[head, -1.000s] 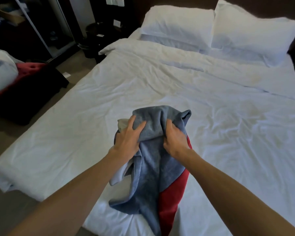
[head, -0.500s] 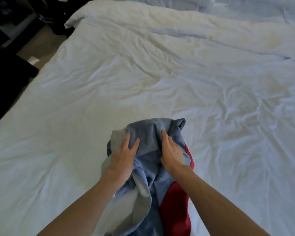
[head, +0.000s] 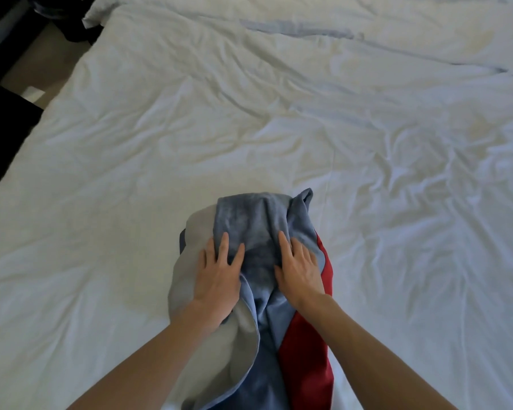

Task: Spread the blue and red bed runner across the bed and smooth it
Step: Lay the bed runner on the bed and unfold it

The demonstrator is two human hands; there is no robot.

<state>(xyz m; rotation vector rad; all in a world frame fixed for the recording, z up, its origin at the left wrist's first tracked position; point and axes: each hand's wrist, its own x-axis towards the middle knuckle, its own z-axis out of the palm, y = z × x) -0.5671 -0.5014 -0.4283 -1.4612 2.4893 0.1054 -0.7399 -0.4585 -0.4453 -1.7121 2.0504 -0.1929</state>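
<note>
Left hand (head: pixel 218 279), right hand (head: pixel 299 276) laid flat, fingers straight, on bunched runner (head: pixel 258 223) at near edge of bed (head: pixel 131 143). Runner's long axis pointed away from body; spreading judged needed sideways, hands equally placed.

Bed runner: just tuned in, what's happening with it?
A person's left hand and right hand lie on the blue and red bed runner, fingers fairly straight, pressing it onto the white bed. The runner is bunched in a heap with its grey lining showing, not yet spread across.
</note>
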